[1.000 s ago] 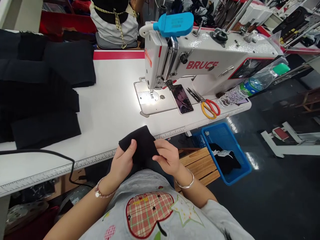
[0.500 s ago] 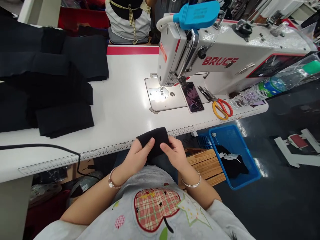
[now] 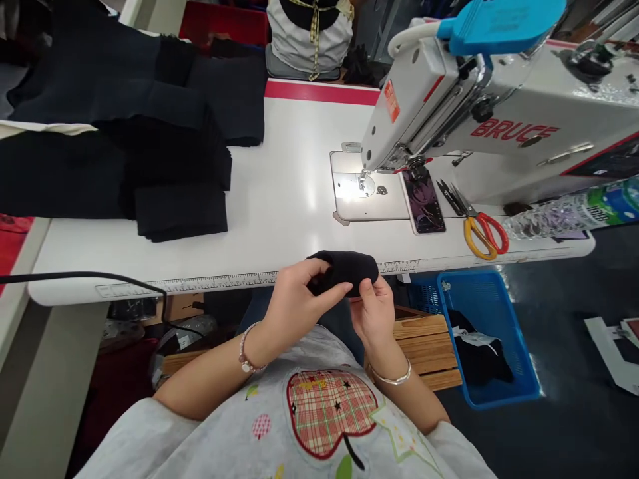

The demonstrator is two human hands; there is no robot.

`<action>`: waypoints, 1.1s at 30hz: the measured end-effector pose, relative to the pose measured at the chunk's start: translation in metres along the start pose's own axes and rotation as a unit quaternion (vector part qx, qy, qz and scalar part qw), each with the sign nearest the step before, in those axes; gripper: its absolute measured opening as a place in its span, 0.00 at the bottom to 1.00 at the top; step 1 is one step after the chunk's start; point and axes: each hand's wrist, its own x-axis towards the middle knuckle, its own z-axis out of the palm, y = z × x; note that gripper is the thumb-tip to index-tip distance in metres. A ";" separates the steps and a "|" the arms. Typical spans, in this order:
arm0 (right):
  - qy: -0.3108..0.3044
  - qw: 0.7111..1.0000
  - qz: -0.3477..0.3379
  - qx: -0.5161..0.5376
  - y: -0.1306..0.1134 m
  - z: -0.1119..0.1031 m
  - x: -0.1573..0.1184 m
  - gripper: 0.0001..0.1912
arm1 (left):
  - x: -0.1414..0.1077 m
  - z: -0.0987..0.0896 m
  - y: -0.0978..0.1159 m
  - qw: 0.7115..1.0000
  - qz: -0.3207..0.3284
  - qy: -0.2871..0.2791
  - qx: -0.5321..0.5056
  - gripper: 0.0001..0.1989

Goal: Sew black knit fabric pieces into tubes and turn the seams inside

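A: Where's the black fabric [image 3: 347,269]?
B: Just over the front edge of the table [image 3: 279,219], pinched by the left hand [image 3: 302,293] and right hand [image 3: 372,313].
A: Risk?
B: A loose pinch could drop it.

- Pretty sure this is a garment sewing workshop, factory style, not somebody's home
- Dead giveaway: the BRUCE industrial sewing machine [image 3: 479,113] set into a long white work table [image 3: 284,226]
- Measuring tape [image 3: 224,285] runs along the table's front edge
- Stacks of black fabric pieces [image 3: 174,159] sit right there on the table
- Yellow-and-red-handled scissors [image 3: 486,234] beside the machine
- Blue plastic basket [image 3: 516,332] with cloth in it by the table
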 end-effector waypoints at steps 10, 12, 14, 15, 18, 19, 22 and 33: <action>0.037 0.999 0.006 0.017 0.005 0.009 -0.004 0.18 | -0.004 -0.001 0.001 0.997 0.058 0.035 0.024 0.11; 0.033 0.999 0.000 0.017 0.006 0.010 -0.005 0.17 | -0.006 -0.001 0.001 0.997 0.066 0.038 0.020 0.11; 0.025 0.999 0.004 0.023 0.007 0.010 -0.006 0.18 | -0.007 -0.001 0.001 0.996 0.072 0.040 0.013 0.10; 0.022 0.999 0.008 0.024 0.008 0.009 -0.007 0.18 | -0.008 -0.002 0.002 0.996 0.075 0.041 0.008 0.10; 0.023 1.000 0.012 0.003 0.009 0.007 -0.009 0.19 | -0.009 -0.003 0.004 0.996 0.077 0.042 -0.008 0.12; 0.024 1.000 0.011 -0.005 0.009 0.007 -0.009 0.19 | -0.010 -0.004 0.005 0.996 0.074 0.041 -0.016 0.13; 0.025 1.000 0.007 -0.004 0.009 0.006 -0.010 0.18 | -0.011 -0.004 0.008 0.997 0.050 0.038 -0.045 0.16; 0.037 0.998 -0.038 -0.021 -0.007 0.004 -0.015 0.18 | -0.012 -0.008 0.004 0.987 -0.050 0.038 -0.148 0.20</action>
